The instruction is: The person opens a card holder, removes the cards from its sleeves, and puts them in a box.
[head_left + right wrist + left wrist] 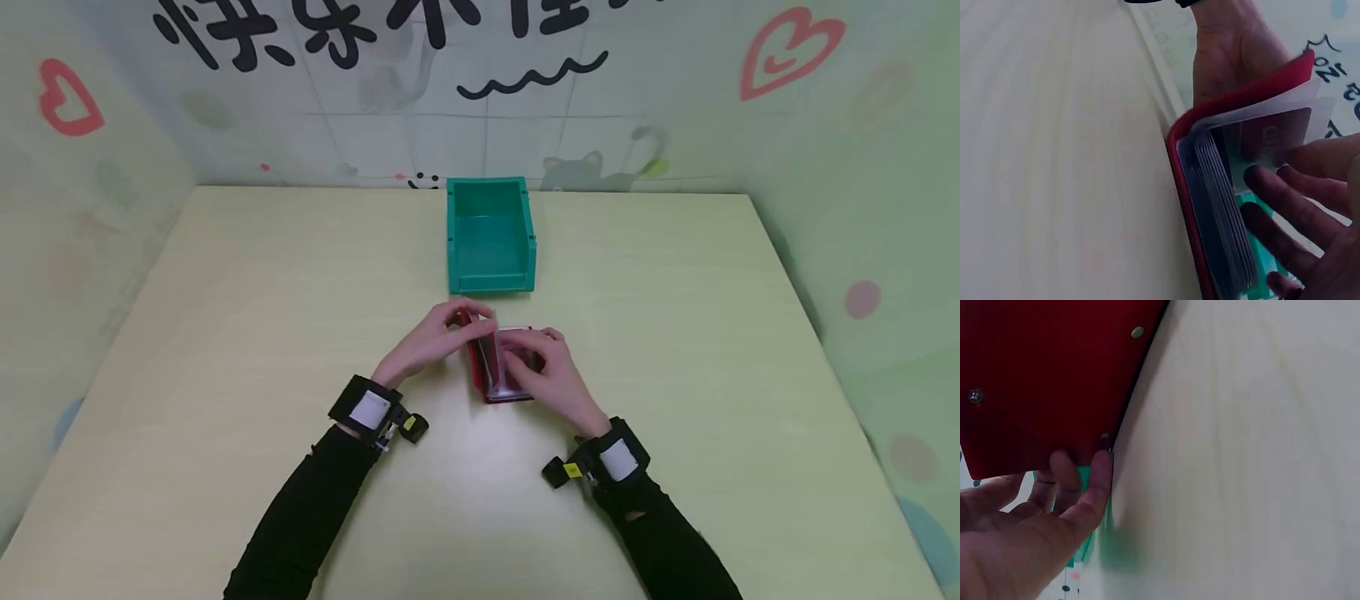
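Note:
A red card holder (pixel 477 367) stands partly opened on the table, with a stack of clear sleeves (pixel 1219 206) inside. My left hand (pixel 442 333) grips the top edge of its raised cover; in the left wrist view the red cover (pixel 1041 375) shows metal snaps, with fingertips right at its edge. In the right wrist view a dark card (pixel 1275 134) shows in a clear sleeve beside the cover. My right hand (pixel 551 371) reaches over the opened sleeves, its thumb and fingers pinching at the lower edge of that card.
A teal bin (pixel 491 229) stands just behind the card holder, near the back edge of the pale table (pixel 300 275). Printed wall panels (pixel 480 125) border the table at the back and on both sides.

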`<move>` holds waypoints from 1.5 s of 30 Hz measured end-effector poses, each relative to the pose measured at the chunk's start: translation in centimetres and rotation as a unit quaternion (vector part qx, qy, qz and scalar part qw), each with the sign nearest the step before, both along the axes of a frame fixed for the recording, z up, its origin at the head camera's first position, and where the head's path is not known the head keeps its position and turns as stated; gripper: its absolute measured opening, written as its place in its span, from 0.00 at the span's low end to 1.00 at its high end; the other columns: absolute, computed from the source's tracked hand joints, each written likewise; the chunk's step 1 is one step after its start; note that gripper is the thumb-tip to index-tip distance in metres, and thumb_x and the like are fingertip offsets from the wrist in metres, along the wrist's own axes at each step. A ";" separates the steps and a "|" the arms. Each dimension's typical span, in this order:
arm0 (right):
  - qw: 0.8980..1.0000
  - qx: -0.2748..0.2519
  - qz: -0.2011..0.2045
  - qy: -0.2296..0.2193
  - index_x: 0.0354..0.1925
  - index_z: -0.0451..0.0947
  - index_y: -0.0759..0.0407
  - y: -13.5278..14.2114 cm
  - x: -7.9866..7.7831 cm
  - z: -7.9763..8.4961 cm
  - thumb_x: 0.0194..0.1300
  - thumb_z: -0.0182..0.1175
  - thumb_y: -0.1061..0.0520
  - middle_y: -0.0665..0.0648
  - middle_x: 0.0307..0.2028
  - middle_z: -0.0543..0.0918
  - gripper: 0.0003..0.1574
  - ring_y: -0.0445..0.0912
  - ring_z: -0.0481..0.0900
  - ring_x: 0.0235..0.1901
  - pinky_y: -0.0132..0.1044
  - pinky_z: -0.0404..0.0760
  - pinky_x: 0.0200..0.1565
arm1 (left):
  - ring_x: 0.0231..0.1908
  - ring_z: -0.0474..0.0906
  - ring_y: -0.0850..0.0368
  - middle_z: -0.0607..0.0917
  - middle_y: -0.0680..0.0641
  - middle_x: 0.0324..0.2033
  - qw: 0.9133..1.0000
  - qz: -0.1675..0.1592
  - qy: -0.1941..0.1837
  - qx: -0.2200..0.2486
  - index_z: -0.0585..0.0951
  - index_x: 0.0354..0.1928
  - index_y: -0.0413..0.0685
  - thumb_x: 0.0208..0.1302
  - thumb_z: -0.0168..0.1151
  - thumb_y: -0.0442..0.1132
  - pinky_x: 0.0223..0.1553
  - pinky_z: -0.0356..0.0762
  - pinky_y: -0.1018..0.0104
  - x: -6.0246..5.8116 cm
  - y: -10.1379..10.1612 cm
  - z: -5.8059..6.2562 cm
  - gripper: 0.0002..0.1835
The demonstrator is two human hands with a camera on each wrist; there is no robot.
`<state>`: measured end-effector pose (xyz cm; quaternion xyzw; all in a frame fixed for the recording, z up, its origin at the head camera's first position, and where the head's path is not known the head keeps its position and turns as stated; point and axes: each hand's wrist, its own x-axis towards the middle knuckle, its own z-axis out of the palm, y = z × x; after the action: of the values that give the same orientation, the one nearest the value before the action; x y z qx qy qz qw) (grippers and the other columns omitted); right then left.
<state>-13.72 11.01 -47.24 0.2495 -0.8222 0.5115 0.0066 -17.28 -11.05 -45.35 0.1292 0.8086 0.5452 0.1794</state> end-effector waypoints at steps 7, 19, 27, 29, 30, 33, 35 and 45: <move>0.982 0.180 0.007 0.050 0.55 0.83 0.59 -2.3 0.2 1.4 0.63 0.70 0.51 0.57 0.43 0.87 0.24 0.48 0.81 0.41 0.40 0.80 0.44 | 0.59 0.80 0.45 0.77 0.42 0.62 0.998 0.010 -0.041 0.045 0.74 0.64 0.43 0.70 0.63 0.44 0.61 0.78 0.53 0.9 -2.9 -0.7 0.24; 0.935 0.353 -0.024 -0.022 0.58 0.79 0.62 -4.5 0.8 2.4 0.67 0.65 0.45 0.61 0.42 0.80 0.30 0.52 0.74 0.42 0.46 0.76 0.46 | 0.40 0.82 0.51 0.84 0.36 0.47 0.996 0.018 -0.047 -0.072 0.76 0.61 0.39 0.61 0.69 0.32 0.41 0.78 0.68 2.0 -4.4 -1.3 0.25; 0.948 0.316 -0.037 0.003 0.60 0.79 0.62 -4.6 0.8 1.0 0.65 0.68 0.49 0.61 0.44 0.78 0.29 0.52 0.72 0.46 0.47 0.75 0.49 | 0.51 0.71 0.44 0.79 0.40 0.47 0.974 0.061 0.037 -0.216 0.79 0.56 0.44 0.57 0.75 0.37 0.53 0.73 0.52 3.2 -3.6 -1.3 0.25; 0.958 0.282 -0.044 -0.006 0.59 0.79 0.63 -4.7 0.7 0.6 0.64 0.68 0.52 0.62 0.45 0.78 0.28 0.53 0.71 0.47 0.48 0.74 0.51 | 0.54 0.68 0.42 0.76 0.38 0.50 0.972 0.068 0.035 -0.224 0.79 0.56 0.44 0.57 0.75 0.38 0.55 0.73 0.49 3.3 -3.7 -1.3 0.25; 0.963 0.265 -0.050 -0.010 0.58 0.80 0.63 -4.8 0.7 0.4 0.65 0.68 0.53 0.62 0.45 0.78 0.26 0.54 0.71 0.47 0.49 0.72 0.51 | 0.56 0.67 0.41 0.74 0.37 0.52 0.971 0.071 0.030 -0.225 0.78 0.55 0.44 0.57 0.75 0.39 0.56 0.73 0.47 3.3 -3.7 -1.3 0.25; 0.973 0.217 -0.075 -0.027 0.54 0.81 0.62 -5.1 0.6 0.1 0.66 0.66 0.55 0.63 0.47 0.76 0.20 0.56 0.68 0.51 0.52 0.67 0.52 | 0.59 0.64 0.39 0.71 0.35 0.57 0.970 0.076 0.018 -0.229 0.78 0.56 0.44 0.57 0.75 0.39 0.60 0.71 0.44 3.1 -3.8 -1.2 0.25; 0.976 0.195 -0.092 -0.034 0.51 0.81 0.61 -5.3 0.4 -0.1 0.67 0.66 0.54 0.63 0.50 0.73 0.18 0.58 0.64 0.54 0.53 0.64 0.53 | 0.61 0.62 0.37 0.69 0.34 0.59 0.970 0.077 0.017 -0.230 0.78 0.55 0.44 0.57 0.75 0.39 0.62 0.69 0.43 2.9 -3.9 -1.1 0.25; 0.978 0.152 -0.124 -0.064 0.48 0.79 0.61 -5.8 -0.7 0.0 0.64 0.68 0.51 0.66 0.58 0.66 0.19 0.60 0.56 0.65 0.62 0.57 0.66 | 0.62 0.61 0.37 0.68 0.34 0.60 0.968 0.078 0.021 -0.238 0.79 0.56 0.44 0.57 0.74 0.39 0.64 0.68 0.43 1.9 -4.5 -0.5 0.24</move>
<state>-14.43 5.17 -47.19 0.1103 -0.9138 0.3904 -0.0211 -15.40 -15.54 -45.84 0.0308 0.9262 0.3469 0.1445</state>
